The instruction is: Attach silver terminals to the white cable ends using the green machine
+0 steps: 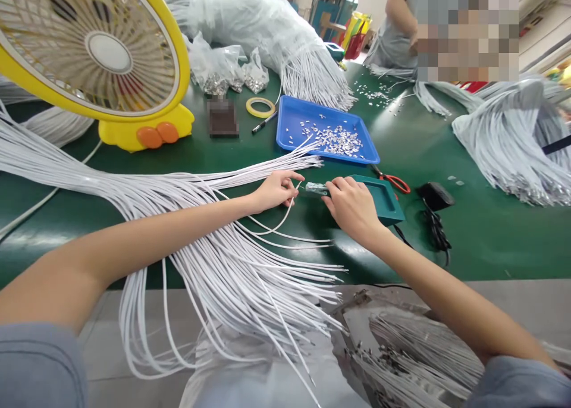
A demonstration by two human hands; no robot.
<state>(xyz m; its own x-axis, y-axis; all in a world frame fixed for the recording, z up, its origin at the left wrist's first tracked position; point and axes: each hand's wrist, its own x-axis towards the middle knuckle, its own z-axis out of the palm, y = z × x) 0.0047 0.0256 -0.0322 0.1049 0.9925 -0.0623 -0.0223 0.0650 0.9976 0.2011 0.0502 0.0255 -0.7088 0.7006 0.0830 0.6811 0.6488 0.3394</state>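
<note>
My left hand [279, 191] pinches the end of a white cable [288, 213], which bends down from the fingertips and back into a large bundle of white cables [191, 217]. Just to the right, my right hand [354, 204] has its fingers closed at a small clear piece [316, 188] that points toward the left fingertips. A narrow gap shows between the cable end and this piece. Under and beside my right hand sits a green box-shaped device [383, 200] with a recessed top. The right palm hides how the clear piece meets the device.
Behind the hands lies a blue tray [328, 131] of small metal parts. Red-handled pliers [395, 182] and a black adapter [436, 195] are at right. A yellow fan [109, 122], tape roll [260, 107] and pen [264, 123] stand or lie left. A person [401, 21] is across the table.
</note>
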